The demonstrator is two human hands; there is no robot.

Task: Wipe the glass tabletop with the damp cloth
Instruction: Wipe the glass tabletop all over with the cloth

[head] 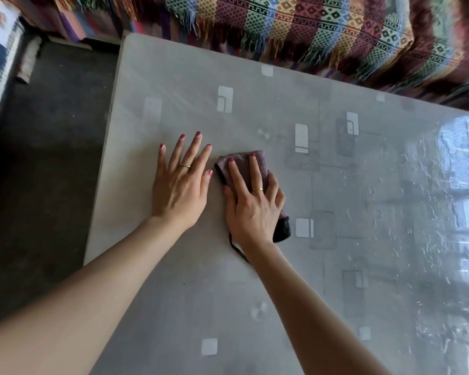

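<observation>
A grey glass tabletop [255, 280] with pale square patterns fills most of the head view. A folded purplish-brown cloth [244, 165] lies flat on it, a little left of centre. My right hand [252, 204] presses down on the cloth with fingers spread over it; a dark corner of the cloth and a thin loop stick out near my wrist. My left hand [182, 182] rests flat on the bare glass just left of the cloth, fingers apart, holding nothing.
A sofa draped in a colourful patterned, fringed blanket [322, 31] runs along the table's far edge. Dark floor [44, 171] lies beyond the table's left edge. Bright window reflection and wet streaks [450, 212] show on the right part of the glass.
</observation>
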